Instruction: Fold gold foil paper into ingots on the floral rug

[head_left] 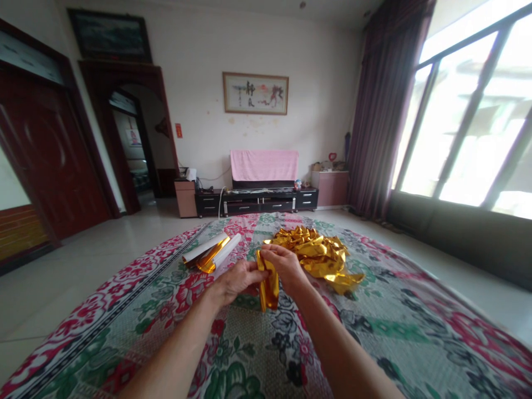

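Window: I see it filling the right wall, very bright, with a dark curtain hanging at its left edge.
Quilt: flowered in red, green and white, it spreads across the whole lower view under both arms. I can't tell from here whether it covers a bed or a low platform.
Door: dark red wood on the left wall, next to an open archway.
Cabinet: low and black against the far wall, with a pink cloth draped over something on top of it and a framed picture above.
Pile: crumpled gold foil pieces heaped on the quilt, just beyond the right hand and reaching out to its right.
Rolls: curled sheets, white outside and gold inside, lying on the quilt ahead of the left hand, apart from the pile.
Left hand: I read it as pinched closed, fingertips on the near edge of the strip at about mid-height.
Right hand: closed on the top of the strip, fingers curled over it and knuckles towards the pile.
Strip: narrow gold foil held between the two hands at the centre of the view. It hangs down with its lower end just over the quilt, near the pile but apart from it.
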`<state>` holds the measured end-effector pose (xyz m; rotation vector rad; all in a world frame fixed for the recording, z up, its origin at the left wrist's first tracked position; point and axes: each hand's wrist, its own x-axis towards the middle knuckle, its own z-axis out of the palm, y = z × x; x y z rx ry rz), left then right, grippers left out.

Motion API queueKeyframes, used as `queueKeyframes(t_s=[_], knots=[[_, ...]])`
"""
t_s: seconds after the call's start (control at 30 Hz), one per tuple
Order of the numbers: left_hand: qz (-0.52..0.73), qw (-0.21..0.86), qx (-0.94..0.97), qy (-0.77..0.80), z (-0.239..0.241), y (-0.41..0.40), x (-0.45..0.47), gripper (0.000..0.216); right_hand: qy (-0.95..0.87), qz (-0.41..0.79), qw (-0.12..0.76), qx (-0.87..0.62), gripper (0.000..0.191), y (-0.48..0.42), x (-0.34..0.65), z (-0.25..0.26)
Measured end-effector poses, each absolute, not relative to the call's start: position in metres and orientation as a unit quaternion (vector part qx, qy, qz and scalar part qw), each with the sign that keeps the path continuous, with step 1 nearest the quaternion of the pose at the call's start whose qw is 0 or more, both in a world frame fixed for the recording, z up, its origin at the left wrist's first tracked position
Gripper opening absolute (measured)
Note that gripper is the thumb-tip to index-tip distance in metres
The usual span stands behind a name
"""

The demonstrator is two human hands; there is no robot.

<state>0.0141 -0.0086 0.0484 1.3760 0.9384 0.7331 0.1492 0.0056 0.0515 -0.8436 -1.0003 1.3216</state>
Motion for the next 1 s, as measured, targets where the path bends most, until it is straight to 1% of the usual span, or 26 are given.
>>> queueKeyframes(t_s=[0.17, 0.33, 0.67, 1.0], knots=[[0.279, 0.679, 0.574, 0.361, 0.046, -0.010, 0.001, 0.039, -0.441, 0.561, 0.596, -0.369, 0.029, 0.006, 0.151, 0.052], [0.259, 0.716, 0.551, 0.342, 0.044, -0.010, -0.005, 0.038, -0.446, 0.593, 0.565, -0.360, 0.029, 0.004, 0.151, 0.051], [0.253, 0.706, 0.553, 0.363, 0.041, -0.008, -0.006, 0.036, -0.460, 0.590, 0.554, -0.365, 0.029, 0.004, 0.153, 0.049], [0.256, 0.685, 0.554, 0.398, 0.045, -0.009, 0.000, 0.040, -0.463, 0.588, 0.558, -0.359, 0.030, 0.003, 0.153, 0.048]])
